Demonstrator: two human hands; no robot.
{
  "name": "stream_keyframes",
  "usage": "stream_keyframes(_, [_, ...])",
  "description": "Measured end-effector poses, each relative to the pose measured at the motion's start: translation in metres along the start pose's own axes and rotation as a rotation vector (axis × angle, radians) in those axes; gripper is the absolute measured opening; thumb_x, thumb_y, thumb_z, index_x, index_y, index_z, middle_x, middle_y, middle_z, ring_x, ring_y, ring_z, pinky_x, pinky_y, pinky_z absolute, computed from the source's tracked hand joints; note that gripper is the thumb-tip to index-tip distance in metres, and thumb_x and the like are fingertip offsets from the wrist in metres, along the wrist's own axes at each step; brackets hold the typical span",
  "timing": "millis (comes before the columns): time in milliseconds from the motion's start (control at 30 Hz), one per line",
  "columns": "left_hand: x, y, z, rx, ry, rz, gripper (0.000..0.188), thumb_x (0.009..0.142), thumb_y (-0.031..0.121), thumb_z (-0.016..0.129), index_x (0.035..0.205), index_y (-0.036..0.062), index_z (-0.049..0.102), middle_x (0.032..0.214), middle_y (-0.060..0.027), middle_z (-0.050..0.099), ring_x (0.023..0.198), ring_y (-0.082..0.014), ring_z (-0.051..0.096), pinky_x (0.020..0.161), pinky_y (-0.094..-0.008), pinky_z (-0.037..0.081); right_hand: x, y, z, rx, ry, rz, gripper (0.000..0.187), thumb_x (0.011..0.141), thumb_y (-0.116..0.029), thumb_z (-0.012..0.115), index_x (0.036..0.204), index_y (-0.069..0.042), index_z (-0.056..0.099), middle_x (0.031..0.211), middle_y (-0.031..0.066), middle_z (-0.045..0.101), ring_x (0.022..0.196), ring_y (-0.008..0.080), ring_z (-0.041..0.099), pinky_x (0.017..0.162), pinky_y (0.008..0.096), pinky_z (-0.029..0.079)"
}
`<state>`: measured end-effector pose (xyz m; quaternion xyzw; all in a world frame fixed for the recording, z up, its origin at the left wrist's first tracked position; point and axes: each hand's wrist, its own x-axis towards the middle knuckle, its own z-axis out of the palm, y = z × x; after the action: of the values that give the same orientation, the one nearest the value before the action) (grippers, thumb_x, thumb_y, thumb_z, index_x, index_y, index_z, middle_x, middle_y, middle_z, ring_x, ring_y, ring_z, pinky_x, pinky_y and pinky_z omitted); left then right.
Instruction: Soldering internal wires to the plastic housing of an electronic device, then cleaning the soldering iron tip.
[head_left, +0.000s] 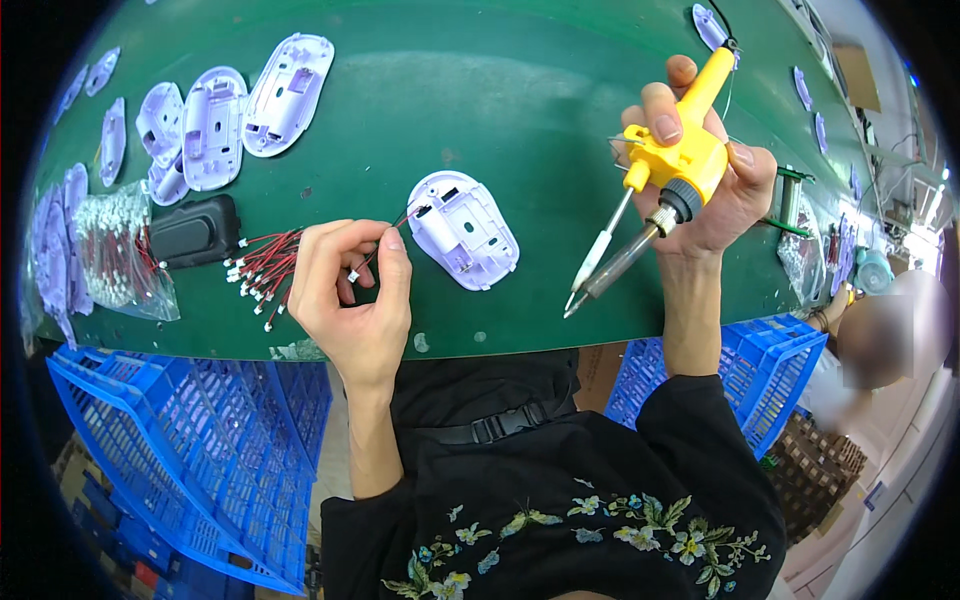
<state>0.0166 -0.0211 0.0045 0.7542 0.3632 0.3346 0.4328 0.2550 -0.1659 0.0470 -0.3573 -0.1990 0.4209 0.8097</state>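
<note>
Yellow soldering iron (690,160) slants right of lilac shell (484,228) and thin wire (403,217).

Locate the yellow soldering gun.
In the head view, the yellow soldering gun is held in the right hand, to the right of the lilac plastic shell nearest the left hand.

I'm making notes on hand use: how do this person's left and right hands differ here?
The left hand pinches a thin wire, while the right hand grips a bulky yellow soldering tool. The left hand is just left of the pale shell; the right hand is off to its right. Both are bare and holding something.
</note>
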Motion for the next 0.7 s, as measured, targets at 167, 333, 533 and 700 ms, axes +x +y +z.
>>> stream_keyframes(167, [0.000, 0.005, 0.000, 0.018, -0.044, -0.001, 0.005, 0.089, -0.004, 0.071, 0.091, -0.0017, 0.067, 0.087, 0.0005, 0.059, 0.066, -0.0025, 0.045, 0.058, -0.0191, 0.034, -0.005, -0.006, 0.003, 0.163, -0.147, 0.035, 0.075, 0.080, -0.034, 0.062, 0.143, -0.003, 0.034, 0.100, 0.0127, 0.055, 0.085, 0.0218, 0.052, 0.078, 0.0365, 0.053])
stream_keyframes(333, [-0.003, 0.005, -0.001, -0.001, -0.040, -0.018, 0.004, 0.091, -0.003, 0.070, 0.092, -0.0011, 0.067, 0.089, 0.0004, 0.059, 0.068, -0.0022, 0.046, 0.058, -0.0187, 0.033, -0.005, -0.002, -0.002, 0.176, -0.158, -0.023, 0.072, 0.083, -0.034, 0.057, 0.145, -0.003, 0.038, 0.102, 0.0203, 0.059, 0.090, 0.0258, 0.057, 0.081, 0.0383, 0.053])
stream_keyframes(533, [-0.004, 0.006, -0.001, -0.050, -0.059, 0.074, 0.007, 0.090, -0.004, 0.072, 0.095, -0.0017, 0.068, 0.095, -0.0020, 0.060, 0.070, -0.0045, 0.047, 0.060, -0.0197, 0.036, -0.008, -0.007, 0.005, 0.010, -0.105, -0.047, 0.074, 0.085, -0.034, 0.055, 0.148, 0.001, 0.036, 0.103, 0.0228, 0.062, 0.083, 0.0251, 0.059, 0.077, 0.0354, 0.055])
stream_keyframes(700, [-0.006, 0.010, -0.002, -0.047, -0.148, 0.124, 0.014, 0.088, -0.008, 0.072, 0.101, -0.0040, 0.072, 0.097, -0.0064, 0.065, 0.077, -0.0090, 0.054, 0.066, -0.0217, 0.042, -0.007, -0.001, 0.021, -0.407, 0.204, -0.129, 0.076, 0.088, -0.030, 0.057, 0.149, 0.007, 0.030, 0.101, 0.0220, 0.064, 0.065, 0.0146, 0.053, 0.061, 0.0252, 0.050])
